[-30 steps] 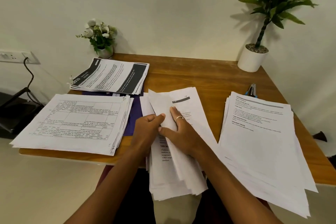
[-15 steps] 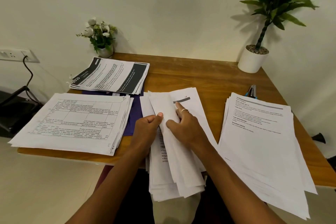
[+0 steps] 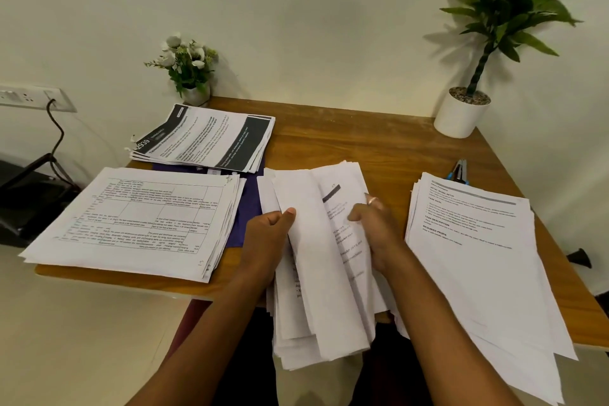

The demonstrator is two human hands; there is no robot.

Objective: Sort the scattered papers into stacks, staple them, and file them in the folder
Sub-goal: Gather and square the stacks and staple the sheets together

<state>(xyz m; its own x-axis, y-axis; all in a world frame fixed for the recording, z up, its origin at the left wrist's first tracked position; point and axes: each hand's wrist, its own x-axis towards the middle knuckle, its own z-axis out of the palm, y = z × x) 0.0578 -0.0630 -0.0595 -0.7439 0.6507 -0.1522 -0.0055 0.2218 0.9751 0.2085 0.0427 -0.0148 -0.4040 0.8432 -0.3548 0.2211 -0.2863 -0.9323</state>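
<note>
A loose middle pile of white papers (image 3: 324, 273) hangs over the table's front edge. My left hand (image 3: 268, 234) grips its left side, thumb on top of a lifted sheet. My right hand (image 3: 379, 231), a ring on one finger, holds sheets on the pile's right side. A stack with printed tables (image 3: 138, 221) lies at the left. A stack with black bands (image 3: 204, 138) lies behind it. Another white stack (image 3: 478, 250) lies at the right. A purple folder (image 3: 247, 204) shows under the left stacks. A blue-handled stapler (image 3: 458, 171) lies behind the right stack.
The wooden table (image 3: 362, 142) stands against a pale wall. A small flower pot (image 3: 191, 76) sits at the back left, a tall plant in a white pot (image 3: 461, 112) at the back right. A wall socket with a cable (image 3: 39, 99) is at far left.
My right hand has slid to the right across the middle pile, spreading the sheets apart. My left hand has stayed on the pile's left side.
</note>
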